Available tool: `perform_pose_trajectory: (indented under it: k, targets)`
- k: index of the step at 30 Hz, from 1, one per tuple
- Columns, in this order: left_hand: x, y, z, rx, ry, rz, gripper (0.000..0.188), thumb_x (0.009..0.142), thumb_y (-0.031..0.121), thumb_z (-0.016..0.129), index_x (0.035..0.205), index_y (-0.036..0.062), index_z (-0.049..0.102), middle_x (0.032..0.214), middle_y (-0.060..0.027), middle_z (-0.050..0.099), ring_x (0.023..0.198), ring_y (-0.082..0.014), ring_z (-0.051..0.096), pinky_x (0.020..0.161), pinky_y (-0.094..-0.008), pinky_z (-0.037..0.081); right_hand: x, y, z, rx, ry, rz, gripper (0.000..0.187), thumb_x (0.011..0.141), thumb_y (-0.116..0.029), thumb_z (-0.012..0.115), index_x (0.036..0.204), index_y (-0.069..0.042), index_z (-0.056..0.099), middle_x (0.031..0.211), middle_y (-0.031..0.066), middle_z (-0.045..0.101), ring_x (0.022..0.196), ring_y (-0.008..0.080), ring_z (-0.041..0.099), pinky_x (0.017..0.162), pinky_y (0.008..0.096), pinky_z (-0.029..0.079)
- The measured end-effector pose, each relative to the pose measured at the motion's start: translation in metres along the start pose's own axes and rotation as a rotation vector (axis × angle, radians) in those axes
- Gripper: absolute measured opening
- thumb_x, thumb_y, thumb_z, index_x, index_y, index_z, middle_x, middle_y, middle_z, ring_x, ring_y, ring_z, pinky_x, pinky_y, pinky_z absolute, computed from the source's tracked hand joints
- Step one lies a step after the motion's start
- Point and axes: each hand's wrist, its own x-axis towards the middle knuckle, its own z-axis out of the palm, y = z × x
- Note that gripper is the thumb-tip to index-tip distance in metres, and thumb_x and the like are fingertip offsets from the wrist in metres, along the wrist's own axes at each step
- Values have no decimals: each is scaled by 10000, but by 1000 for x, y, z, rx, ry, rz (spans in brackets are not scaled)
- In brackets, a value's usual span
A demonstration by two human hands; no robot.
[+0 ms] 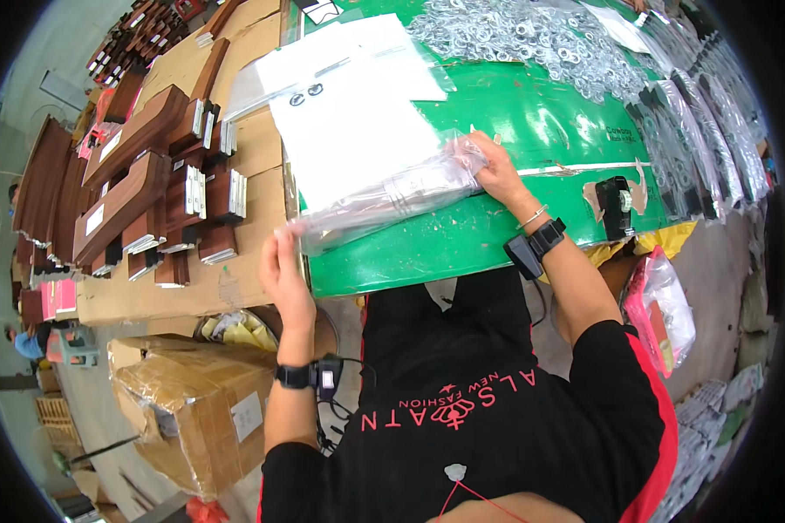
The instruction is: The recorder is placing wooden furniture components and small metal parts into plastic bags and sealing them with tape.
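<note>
Head view looks down on a green-topped work table (532,131), where both hands hold a long clear plastic bag with dark, narrow contents (384,200) lying slantwise across the table's near left part. The left hand (283,270) grips the bag's near left end at the table's edge, fingers closed around the plastic. The right hand (495,170) is clamped on the bag's far right end, where the plastic bunches up between the fingers. Each wrist carries a black band with a small black device. Just beyond the bag lie white paper sheets in clear sleeves (349,96), touching or nearly touching it. Farther off, at the far side of the table, a heap of shiny metal rings (523,39) spreads out, and along the right edge a row of packed clear bags with dark contents (698,131) overlaps. To the left, a surface of flat brown cardboard (235,270) bears many dark brown wooden blocks with pale metal ends (157,192). Near left, below it, stands a brown cardboard box wrapped in clear tape (196,410). At the near right hangs a clear bag with pink and red contents (663,309).
</note>
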Motion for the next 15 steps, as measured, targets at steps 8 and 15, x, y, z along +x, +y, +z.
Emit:
perform_pose_trajectory:
  k: [8, 15]
  targets:
    - [60, -69, 19, 78, 47, -28, 298, 1058, 204, 489, 864, -11, 557, 779, -28, 558, 774, -118, 508, 702, -302, 419, 1, -2, 3, 17, -21, 21, 261, 885, -96, 615, 1132, -34, 668, 1073, 104, 702, 1028, 275, 653, 1221, 479, 264]
    - [63, -72, 35, 473, 153, 40, 314, 1058, 224, 450, 879, -21, 532, 737, -199, 514, 676, -322, 488, 672, -422, 424, -1, -21, 3, 58, 36, 93, 180, 889, -97, 611, 1035, -24, 687, 994, 92, 718, 937, 241, 672, 1202, 448, 301]
